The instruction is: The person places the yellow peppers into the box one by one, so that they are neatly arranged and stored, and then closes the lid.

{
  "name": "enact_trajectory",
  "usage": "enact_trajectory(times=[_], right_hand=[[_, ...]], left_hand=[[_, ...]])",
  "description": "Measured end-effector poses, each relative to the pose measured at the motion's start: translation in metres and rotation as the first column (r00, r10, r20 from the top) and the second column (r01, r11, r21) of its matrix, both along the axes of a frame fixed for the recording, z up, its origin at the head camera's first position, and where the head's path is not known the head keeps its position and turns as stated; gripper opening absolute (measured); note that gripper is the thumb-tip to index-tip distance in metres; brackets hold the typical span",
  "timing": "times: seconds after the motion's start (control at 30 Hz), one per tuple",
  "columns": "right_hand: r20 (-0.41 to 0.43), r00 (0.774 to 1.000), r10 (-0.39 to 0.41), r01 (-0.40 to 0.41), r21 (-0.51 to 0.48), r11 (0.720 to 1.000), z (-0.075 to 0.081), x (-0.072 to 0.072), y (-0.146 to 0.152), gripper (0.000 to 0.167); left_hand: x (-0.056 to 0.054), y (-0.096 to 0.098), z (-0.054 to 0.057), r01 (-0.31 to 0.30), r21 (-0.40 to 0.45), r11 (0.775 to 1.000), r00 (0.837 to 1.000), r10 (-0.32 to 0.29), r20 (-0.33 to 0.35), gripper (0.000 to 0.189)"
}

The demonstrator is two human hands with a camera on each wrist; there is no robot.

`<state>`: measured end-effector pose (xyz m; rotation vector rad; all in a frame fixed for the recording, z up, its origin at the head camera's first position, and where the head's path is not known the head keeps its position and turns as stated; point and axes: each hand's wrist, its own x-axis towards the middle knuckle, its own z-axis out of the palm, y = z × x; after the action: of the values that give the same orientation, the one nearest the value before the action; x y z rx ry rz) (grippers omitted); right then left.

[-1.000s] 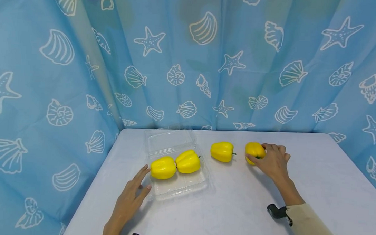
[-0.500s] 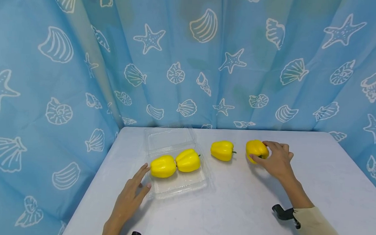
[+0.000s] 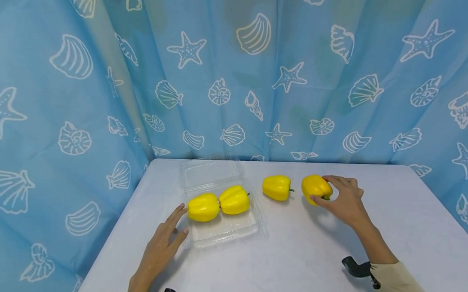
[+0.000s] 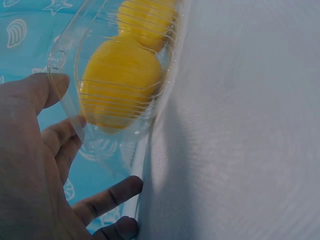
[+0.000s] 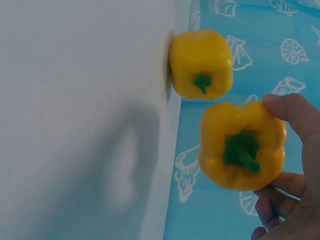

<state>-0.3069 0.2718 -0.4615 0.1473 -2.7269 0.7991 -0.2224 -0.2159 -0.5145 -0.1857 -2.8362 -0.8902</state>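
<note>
My right hand (image 3: 344, 199) pinches a yellow bell pepper (image 3: 314, 188) between thumb and fingertips, slightly above the table at the right. Its green stem shows clearly in the right wrist view, where the pepper (image 5: 242, 147) hangs apart from the cloth. Left of it another yellow bell pepper (image 3: 276, 188) lies on its side. Two more bell peppers (image 3: 203, 207) sit end to end in a clear plastic container (image 3: 227, 234) with its lid folded back. Fairly straight fingers of my left hand (image 3: 160, 246) touch the container's left edge.
A white cloth (image 3: 284, 259) covers the table. Behind the table hangs a blue curtain (image 3: 204, 106) with shell and starfish prints. The open lid (image 3: 211, 173) lies toward the back edge. A black camera mount (image 3: 355, 267) sits on the right wrist.
My right hand has raised its bell pepper a little off the table, and the pepper has tilted and shifted slightly left. The left hand and the container have stayed put.
</note>
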Motion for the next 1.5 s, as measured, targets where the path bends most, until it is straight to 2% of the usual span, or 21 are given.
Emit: enact_trajectory(times=[0.27,0.5,0.8,1.0,1.5], right_hand=[[-0.012,0.997,0.076,-0.076,-0.010,0.997,0.008,0.003,-0.008,0.078],[-0.014,0.992,0.126,-0.126,-0.023,0.992,0.010,0.004,-0.013,0.077],[-0.014,0.978,0.210,-0.211,-0.049,0.976,0.016,0.008,-0.024,0.077],[-0.061,0.960,0.273,-0.276,-0.063,0.959,0.021,0.009,-0.035,0.073],[-0.098,0.912,0.399,-0.408,-0.099,0.908,0.026,0.004,-0.070,0.072]], left_hand=[[0.000,-0.001,-0.002,-0.002,0.005,1.000,1.000,0.002,-0.004,0.057],[0.001,-0.002,-0.002,-0.006,0.009,1.000,1.000,0.006,0.003,0.058],[0.000,0.000,-0.003,-0.010,-0.008,1.000,1.000,0.011,0.012,0.058],[0.001,-0.001,-0.001,-0.005,0.010,1.000,1.000,0.004,0.008,0.058],[0.000,-0.002,-0.002,0.010,0.025,1.000,1.000,-0.010,-0.009,0.058]])
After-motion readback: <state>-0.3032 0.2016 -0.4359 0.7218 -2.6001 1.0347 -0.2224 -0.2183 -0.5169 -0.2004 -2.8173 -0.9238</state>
